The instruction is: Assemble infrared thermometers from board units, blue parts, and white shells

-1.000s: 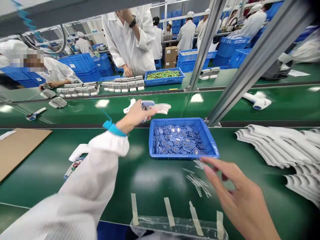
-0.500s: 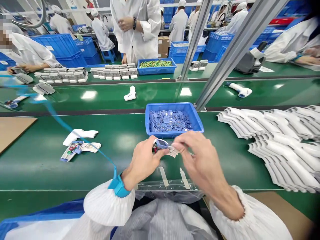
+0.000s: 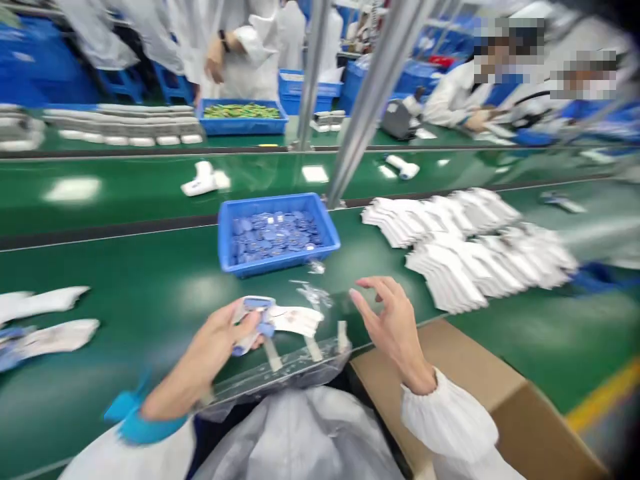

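Note:
My left hand (image 3: 217,340) grips a white gun-shaped housing half (image 3: 299,321) with blue parts at its head end; its handle points right. My right hand (image 3: 390,320) is raised to the right of it, thumb and fingers apart, holding nothing. Small clear plastic pieces (image 3: 315,293) lie on the green table between the hands. Beyond them stands a blue tray (image 3: 330,243) of small blue parts. Right of the tray lie stacked white shells (image 3: 450,267). Strips of tape (image 3: 313,348) stick along the table's front edge.
An open cardboard box (image 3: 450,360) stands at the near right. Two housing halves (image 3: 60,343) lie at the far left. A metal post (image 3: 370,107) rises behind the tray. Across the belt, a person in a white coat (image 3: 250,53) stands by a tray of green parts (image 3: 243,127).
The view has swung to the right. My right hand has let go of the housing and moved off to its right with fingers opened. My left hand still holds the housing, its handle now fully visible.

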Demonstrator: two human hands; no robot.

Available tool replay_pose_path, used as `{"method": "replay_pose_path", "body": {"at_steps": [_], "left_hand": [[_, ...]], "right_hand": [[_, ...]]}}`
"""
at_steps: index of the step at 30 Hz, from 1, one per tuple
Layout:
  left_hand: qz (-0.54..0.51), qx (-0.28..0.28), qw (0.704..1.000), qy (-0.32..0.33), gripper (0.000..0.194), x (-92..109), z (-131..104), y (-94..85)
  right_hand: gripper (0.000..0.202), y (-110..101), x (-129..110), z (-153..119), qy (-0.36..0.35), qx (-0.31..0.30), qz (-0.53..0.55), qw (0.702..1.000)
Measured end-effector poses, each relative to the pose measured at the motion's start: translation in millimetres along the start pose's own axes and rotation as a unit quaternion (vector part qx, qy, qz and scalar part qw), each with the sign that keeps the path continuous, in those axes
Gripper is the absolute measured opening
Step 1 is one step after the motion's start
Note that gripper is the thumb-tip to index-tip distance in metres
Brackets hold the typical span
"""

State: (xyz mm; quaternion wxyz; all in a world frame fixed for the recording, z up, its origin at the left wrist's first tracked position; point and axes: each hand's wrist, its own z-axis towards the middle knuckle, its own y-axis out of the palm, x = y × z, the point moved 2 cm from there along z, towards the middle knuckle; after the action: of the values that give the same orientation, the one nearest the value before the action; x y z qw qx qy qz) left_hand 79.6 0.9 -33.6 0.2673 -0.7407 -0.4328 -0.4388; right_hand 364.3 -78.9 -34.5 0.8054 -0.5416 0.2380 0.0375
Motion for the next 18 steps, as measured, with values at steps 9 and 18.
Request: {"method": "replay_pose_path", "body": {"at_steps": [9, 18], "left_hand": [[0.031, 0.001, 0.998, -0.052, 0.052, -12.1, 3.8, -6.8], [0.013, -0.027, 0.999, -0.041, 0.047, -2.1, 0.0, 10.4]], "right_hand": [[0.05, -76.1, 148.2, 28.2, 0.215, 0.056, -0.258, 0.94], [0.049, -13.8, 103.1, 28.8, 0.015, -0.025, -0.246, 0.969]]}}
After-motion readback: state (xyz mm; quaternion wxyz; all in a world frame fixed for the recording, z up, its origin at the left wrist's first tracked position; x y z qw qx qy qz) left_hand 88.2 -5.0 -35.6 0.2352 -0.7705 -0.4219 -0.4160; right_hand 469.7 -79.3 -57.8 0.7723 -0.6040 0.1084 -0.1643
